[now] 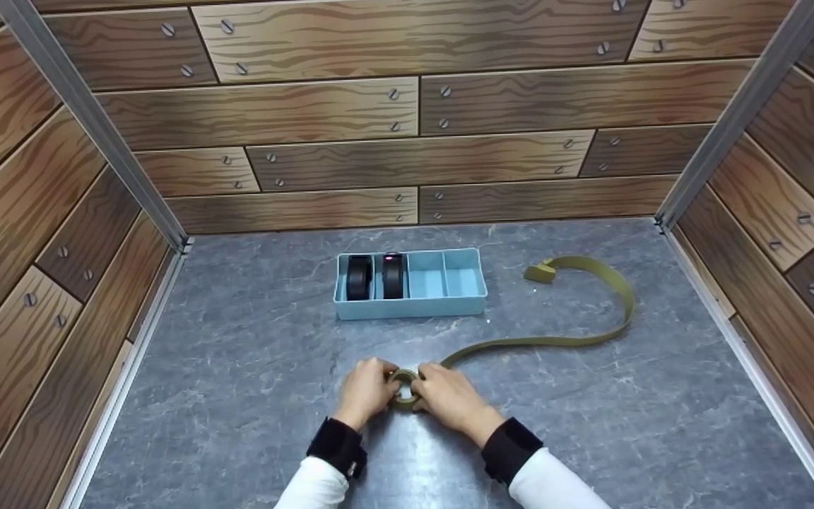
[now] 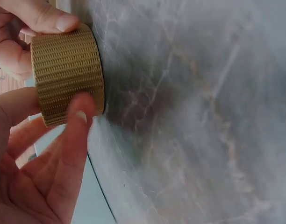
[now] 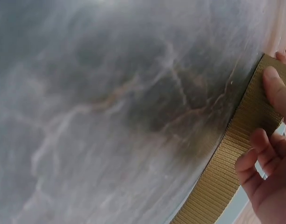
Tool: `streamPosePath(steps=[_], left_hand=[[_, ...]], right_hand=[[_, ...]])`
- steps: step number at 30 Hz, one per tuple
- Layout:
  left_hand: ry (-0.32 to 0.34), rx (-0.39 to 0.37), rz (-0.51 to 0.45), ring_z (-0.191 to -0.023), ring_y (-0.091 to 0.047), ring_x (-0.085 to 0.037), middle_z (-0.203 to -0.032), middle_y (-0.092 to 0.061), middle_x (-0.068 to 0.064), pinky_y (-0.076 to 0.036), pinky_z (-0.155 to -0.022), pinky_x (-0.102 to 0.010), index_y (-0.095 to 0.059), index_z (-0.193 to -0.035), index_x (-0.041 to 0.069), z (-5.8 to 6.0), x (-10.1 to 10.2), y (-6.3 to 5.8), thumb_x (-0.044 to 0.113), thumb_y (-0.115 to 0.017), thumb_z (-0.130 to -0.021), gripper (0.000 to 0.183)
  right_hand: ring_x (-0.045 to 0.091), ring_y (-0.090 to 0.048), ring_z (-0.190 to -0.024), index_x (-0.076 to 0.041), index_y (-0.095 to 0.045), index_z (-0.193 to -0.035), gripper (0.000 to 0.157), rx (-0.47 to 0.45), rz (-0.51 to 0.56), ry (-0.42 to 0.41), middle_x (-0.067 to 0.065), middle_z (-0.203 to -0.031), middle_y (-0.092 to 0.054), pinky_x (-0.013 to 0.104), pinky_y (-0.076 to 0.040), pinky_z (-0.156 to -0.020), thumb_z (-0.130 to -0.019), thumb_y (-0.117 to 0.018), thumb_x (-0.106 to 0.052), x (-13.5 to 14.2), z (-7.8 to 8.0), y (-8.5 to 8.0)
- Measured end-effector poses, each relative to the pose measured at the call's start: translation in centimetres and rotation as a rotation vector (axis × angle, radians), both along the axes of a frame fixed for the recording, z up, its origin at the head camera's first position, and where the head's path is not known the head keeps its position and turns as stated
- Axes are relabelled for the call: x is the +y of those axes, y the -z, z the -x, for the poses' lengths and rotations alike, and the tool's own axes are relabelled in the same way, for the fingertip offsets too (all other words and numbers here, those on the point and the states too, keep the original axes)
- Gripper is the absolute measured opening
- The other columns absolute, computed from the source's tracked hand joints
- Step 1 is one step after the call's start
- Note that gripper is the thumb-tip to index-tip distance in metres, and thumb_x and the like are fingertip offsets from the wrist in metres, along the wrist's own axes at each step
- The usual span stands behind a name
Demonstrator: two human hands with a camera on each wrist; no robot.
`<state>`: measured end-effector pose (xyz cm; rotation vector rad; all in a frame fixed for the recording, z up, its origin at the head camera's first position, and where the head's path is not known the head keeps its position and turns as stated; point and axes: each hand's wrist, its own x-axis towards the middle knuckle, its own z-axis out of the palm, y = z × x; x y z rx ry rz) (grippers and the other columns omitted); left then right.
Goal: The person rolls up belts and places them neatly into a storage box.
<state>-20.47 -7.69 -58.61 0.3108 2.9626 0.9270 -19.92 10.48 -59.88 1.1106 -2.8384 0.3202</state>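
An olive-coloured woven webbing belt (image 1: 541, 341) is partly coiled into a ring-shaped roll (image 2: 68, 65) that stands on its edge on the grey marbled surface. My left hand (image 1: 366, 389) holds the roll's left side, fingers and thumb against the woven band. From the right, my right hand (image 1: 453, 397) pinches the roll where the strap (image 3: 213, 182) runs off it. The loose length curves away to the right and back, finishing in a folded yellowish end piece (image 1: 540, 273).
Beyond the hands stands a light blue divided tray (image 1: 410, 308). Its two left compartments hold a black roll (image 1: 359, 278) and another black roll (image 1: 393, 276). Wood-patterned walls (image 1: 336, 162) enclose the surface at the back and both sides, with metal strips along their edges.
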Motion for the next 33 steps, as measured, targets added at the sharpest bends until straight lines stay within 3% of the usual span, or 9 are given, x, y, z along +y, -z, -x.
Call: streamPosePath(steps=[3,11,15,19,23,28,33], left_hand=[[-0.015,-0.025,-0.004,-0.074,-0.068,-0.021,-0.092,-0.074,-0.006,-0.052,-0.062,-0.036,-0.079,-0.098,0.011,0.0,-0.3,-0.1,0.008,-0.074,-0.08,0.018],[0.103,-0.054,0.011,-0.077,-0.066,-0.019,-0.098,-0.074,-0.003,-0.052,-0.066,-0.037,-0.079,-0.102,0.017,0.9,-0.8,-0.2,0.008,-0.072,-0.082,0.023],[0.06,-0.05,-0.022,-0.074,-0.065,-0.018,-0.091,-0.073,-0.001,-0.051,-0.063,-0.037,-0.079,-0.101,0.015,0.6,-0.6,-0.1,0.011,-0.072,-0.082,0.02],[-0.044,-0.107,-0.163,-0.063,-0.059,-0.013,-0.08,-0.07,-0.002,-0.048,-0.058,-0.033,-0.077,-0.099,0.008,0.3,-0.4,-0.2,0.01,-0.075,-0.079,0.02],[-0.099,-0.191,-0.279,-0.057,-0.059,-0.012,-0.086,-0.072,-0.008,-0.049,-0.054,-0.028,-0.076,-0.102,0.004,0.2,-0.3,-0.3,0.002,-0.074,-0.077,0.025],[-0.077,-0.275,-0.336,-0.05,-0.059,-0.013,-0.093,-0.072,-0.013,-0.048,-0.046,-0.025,-0.075,-0.106,0.003,0.5,-0.3,-0.2,-0.004,-0.07,-0.08,0.028],[-0.013,-0.293,-0.354,-0.049,-0.055,-0.009,-0.09,-0.071,-0.01,-0.046,-0.044,-0.024,-0.075,-0.109,0.005,0.7,-0.3,0.1,-0.004,-0.067,-0.085,0.026]], right_hand=[[0.013,-0.047,-0.071,-0.018,-0.066,-0.085,0.02,-0.004,0.011,-0.019,-0.002,-0.084,-0.05,0.028,-0.043,-0.057,-0.083,-0.075,-0.036,0.0,0.0,0.0],[0.012,-0.046,-0.071,-0.021,-0.067,-0.085,0.014,-0.005,0.042,-0.069,-0.005,-0.086,-0.048,0.029,-0.043,-0.058,-0.084,-0.074,-0.034,0.5,0.2,-0.5],[0.014,-0.05,-0.072,-0.017,-0.065,-0.083,0.02,-0.023,-0.001,0.004,-0.003,-0.084,-0.049,0.03,-0.045,-0.057,-0.085,-0.074,-0.035,0.0,-0.1,-0.6],[0.017,-0.052,-0.07,-0.013,-0.065,-0.087,0.025,-0.009,-0.038,0.075,0.0,-0.084,-0.048,0.032,-0.045,-0.056,-0.085,-0.074,-0.037,-0.5,-0.4,-0.5],[0.015,-0.049,-0.068,-0.014,-0.065,-0.089,0.024,-0.017,-0.032,0.058,0.0,-0.083,-0.046,0.03,-0.043,-0.055,-0.085,-0.073,-0.036,-0.3,-0.4,-0.6],[0.012,-0.047,-0.064,-0.019,-0.066,-0.095,0.021,-0.052,0.007,-0.015,-0.005,-0.082,-0.046,0.03,-0.042,-0.055,-0.084,-0.074,-0.035,0.6,0.1,-0.9],[0.014,-0.054,-0.066,-0.018,-0.066,-0.089,0.024,-0.044,0.016,-0.027,-0.004,-0.083,-0.051,0.031,-0.047,-0.057,-0.082,-0.075,-0.039,1.0,0.4,-0.9]])
